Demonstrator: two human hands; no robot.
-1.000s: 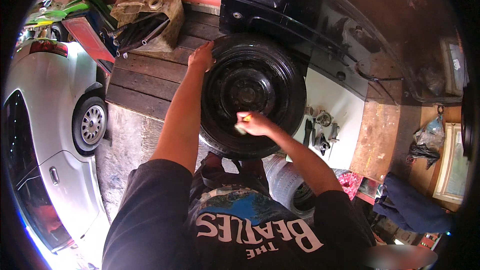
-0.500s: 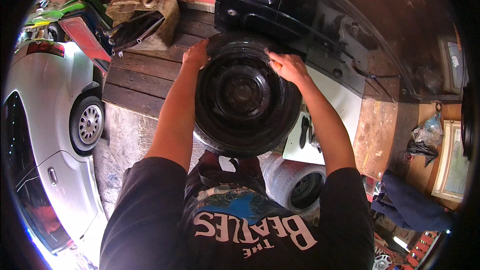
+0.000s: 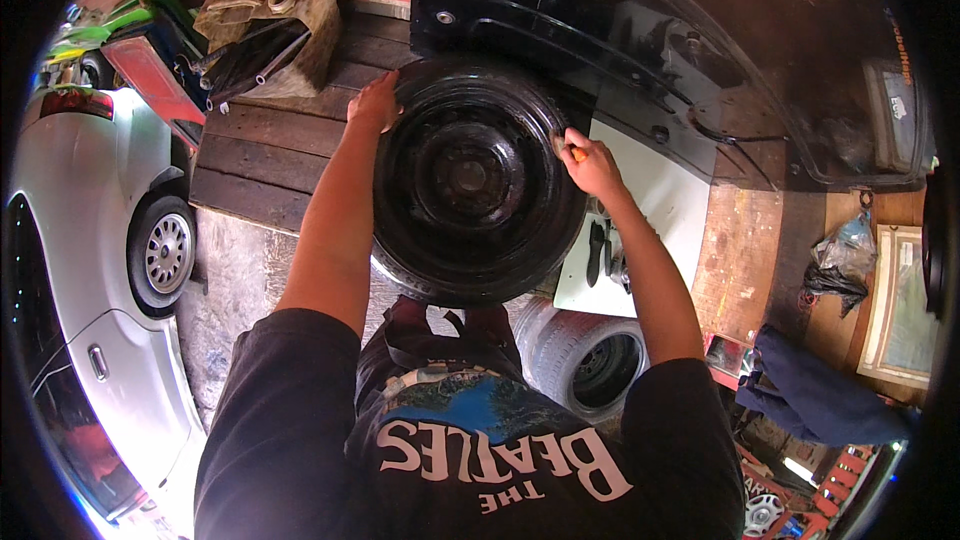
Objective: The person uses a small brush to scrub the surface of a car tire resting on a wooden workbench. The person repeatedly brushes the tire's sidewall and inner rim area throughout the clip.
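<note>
A black wheel (image 3: 465, 175), a tyre on a steel rim, stands upright in front of me against a black car body (image 3: 600, 30). My left hand (image 3: 375, 100) grips the tyre at its upper left edge. My right hand (image 3: 592, 168) lies against the tyre's right edge, closed around a small orange-handled tool (image 3: 577, 152) whose tip touches the rubber. What kind of tool it is I cannot tell. Both forearms reach up from my dark printed shirt.
A white board (image 3: 665, 200) with dark hand tools (image 3: 597, 250) lies right of the wheel. A second tyre (image 3: 590, 365) lies near my legs. A silver car (image 3: 100, 240) stands at left, by wooden planks (image 3: 260, 160) and a dirty canister (image 3: 270, 15). Blue cloth (image 3: 810, 390) lies at right.
My right hand moved from the wheel's lower middle, over the upper right of the tyre, to its right edge. The wheel shifted up toward the car body. My left hand stayed on the tyre.
</note>
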